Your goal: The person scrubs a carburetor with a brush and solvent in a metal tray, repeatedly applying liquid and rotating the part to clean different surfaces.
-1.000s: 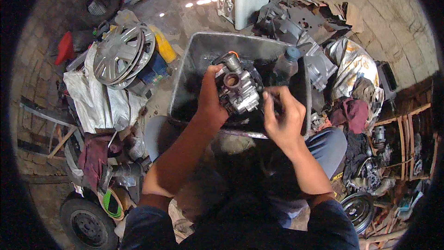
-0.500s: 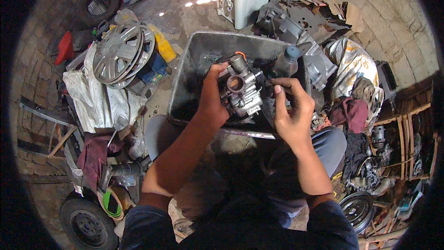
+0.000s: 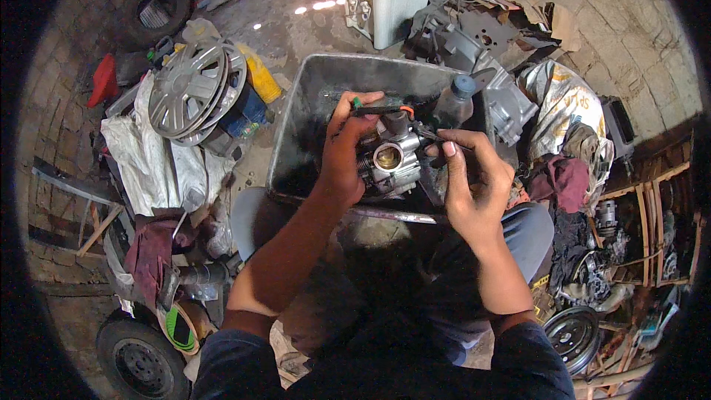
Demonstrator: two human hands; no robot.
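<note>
A silver metal carburetor with a round open bore sits in my left hand, which wraps its left side over a grey plastic basin. Along the carburetor's top, by my left fingers, runs a dark strip with an orange end; its kind is unclear. My right hand pinches thumb and forefinger together at the carburetor's right side, by a small dark part I cannot make out. Behind that hand, a clear bottle with a blue cap stands in the basin.
A white box-shaped container stands beyond the basin. Silver wheel covers and a yellow bottle lie to the left. Metal castings and a white sack crowd the right. A tyre on a rim lies at lower left.
My left hand has turned the carburetor and shifted it slightly right, and its fingers reach higher along the top. The bore's inside shows a brassy tone. My right hand stays pinched beside it.
</note>
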